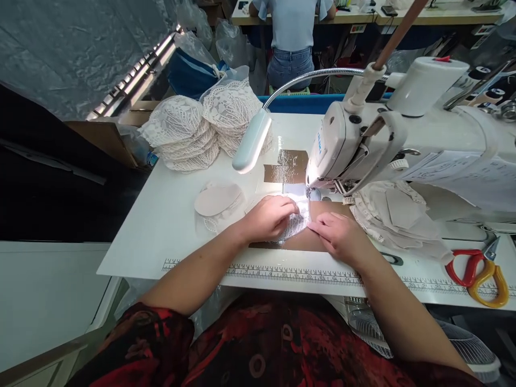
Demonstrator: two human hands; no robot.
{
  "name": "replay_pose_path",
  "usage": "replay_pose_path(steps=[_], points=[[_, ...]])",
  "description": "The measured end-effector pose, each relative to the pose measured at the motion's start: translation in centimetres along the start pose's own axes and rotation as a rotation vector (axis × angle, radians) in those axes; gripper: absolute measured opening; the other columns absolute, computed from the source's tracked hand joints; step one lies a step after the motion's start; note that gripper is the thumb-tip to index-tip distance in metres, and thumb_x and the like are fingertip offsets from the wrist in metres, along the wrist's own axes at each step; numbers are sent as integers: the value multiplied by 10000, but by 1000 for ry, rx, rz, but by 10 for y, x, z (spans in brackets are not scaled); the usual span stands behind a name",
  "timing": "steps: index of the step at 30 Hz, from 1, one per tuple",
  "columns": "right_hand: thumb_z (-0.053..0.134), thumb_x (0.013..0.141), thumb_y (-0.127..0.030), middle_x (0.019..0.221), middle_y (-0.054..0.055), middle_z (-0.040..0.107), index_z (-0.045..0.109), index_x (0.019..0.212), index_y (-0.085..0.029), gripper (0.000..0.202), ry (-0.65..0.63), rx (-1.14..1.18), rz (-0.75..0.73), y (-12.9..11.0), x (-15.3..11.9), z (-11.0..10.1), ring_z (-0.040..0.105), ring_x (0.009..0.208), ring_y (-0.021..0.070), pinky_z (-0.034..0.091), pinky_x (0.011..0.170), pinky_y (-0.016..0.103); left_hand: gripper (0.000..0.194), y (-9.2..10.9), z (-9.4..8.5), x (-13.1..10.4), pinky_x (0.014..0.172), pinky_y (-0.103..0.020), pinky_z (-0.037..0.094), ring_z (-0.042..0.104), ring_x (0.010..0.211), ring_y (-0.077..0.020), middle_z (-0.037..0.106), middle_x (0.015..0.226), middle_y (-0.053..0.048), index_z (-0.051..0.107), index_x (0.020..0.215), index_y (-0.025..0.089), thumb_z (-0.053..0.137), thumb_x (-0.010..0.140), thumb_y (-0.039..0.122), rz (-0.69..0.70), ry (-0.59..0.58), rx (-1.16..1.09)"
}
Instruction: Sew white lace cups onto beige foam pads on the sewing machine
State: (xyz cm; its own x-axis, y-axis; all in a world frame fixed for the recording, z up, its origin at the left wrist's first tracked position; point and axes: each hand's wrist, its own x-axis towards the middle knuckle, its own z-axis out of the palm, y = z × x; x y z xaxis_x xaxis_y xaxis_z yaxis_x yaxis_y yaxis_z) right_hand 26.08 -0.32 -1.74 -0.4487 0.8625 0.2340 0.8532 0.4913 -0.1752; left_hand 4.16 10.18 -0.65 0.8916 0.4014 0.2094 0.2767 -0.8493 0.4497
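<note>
A small white lace piece [296, 226] lies brightly lit at the needle area of the white sewing machine [338, 145]. My left hand [270, 217] rests over its left side, with the fingers curled and closed on the lace. At its right edge, my right hand [338, 234] pinches the fabric between thumb and fingertips. Part of the lace is hidden under my left hand. Left of that hand lie pale oval pads [217, 201] with lace edging, near my forearm.
Stacked lace cups [181, 134] stand at the back left, under a bendable lamp [253, 141]. More cut fabric pieces [403, 215] are piled right of the machine, near scissors [479, 271] with red and yellow handles. A printed ruler [282, 274] runs along the front edge. Beyond, a person [292, 32] sits.
</note>
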Motion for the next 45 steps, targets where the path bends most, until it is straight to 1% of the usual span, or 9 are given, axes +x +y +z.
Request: replay_pose_path(steps=[7,17,21,26,29,32,38,42,45], points=[[457,898,-99,793,50,615,723,941,-187,284,-13,4,3,1,0,-1,473,734,158,333,648,270,311,4,6,0,789,-345,333,516,817,-173,622,948,-40,651,1194,312,449,978,214,98,-137,230],[468,899,-116,793,48,618,729,949,-201,280,-27,33,32,0,-1,-3,483,721,156,365,659,276,360,4,5,-1,808,-352,310,440,764,-175,565,855,-47,643,1225,324,347,1025,278,81,-162,255],[486,887,-118,798,51,638,729,949,-199,263,-19,72,59,0,-1,-4,529,742,163,405,683,284,360,4,6,-1,819,-362,313,449,778,-179,577,879,-55,632,1236,298,343,1024,264,121,-152,290],[476,868,-91,951,67,694,689,1084,-172,314,50,183,133,1,-1,-3,596,854,176,454,761,292,352,4,8,-1,839,-388,342,486,801,-191,598,893,-64,630,1245,283,364,1018,247,146,-129,313],[469,888,-103,914,70,677,692,1091,-170,309,21,140,117,0,0,-1,577,833,178,436,741,294,350,3,9,-1,873,-410,375,529,946,-226,622,1051,-100,631,1248,272,390,1002,212,162,-101,288],[476,904,-125,837,61,640,715,1028,-192,277,-29,25,86,-1,1,0,533,782,174,389,704,292,344,1,10,-2,898,-400,421,521,1107,-252,578,1269,-127,637,1235,232,417,976,176,198,-71,224],[492,903,-140,854,52,649,712,1008,-204,252,-2,-91,60,-2,1,0,486,758,168,324,688,289,399,7,11,3,837,-382,488,571,981,-239,580,1295,-163,556,1312,124,413,941,159,182,-78,242],[497,886,-124,825,40,651,720,942,-216,248,0,-106,65,-2,1,-1,473,749,166,301,677,286,373,18,20,7,789,-371,491,570,927,-244,566,1324,-184,603,1235,60,400,938,160,122,-78,327],[495,888,-127,808,41,648,723,924,-212,245,-8,-113,67,-2,0,-3,462,741,168,288,661,289,376,20,23,8,791,-372,493,574,932,-250,559,1339,-194,613,1212,27,430,901,132,118,-91,345]])
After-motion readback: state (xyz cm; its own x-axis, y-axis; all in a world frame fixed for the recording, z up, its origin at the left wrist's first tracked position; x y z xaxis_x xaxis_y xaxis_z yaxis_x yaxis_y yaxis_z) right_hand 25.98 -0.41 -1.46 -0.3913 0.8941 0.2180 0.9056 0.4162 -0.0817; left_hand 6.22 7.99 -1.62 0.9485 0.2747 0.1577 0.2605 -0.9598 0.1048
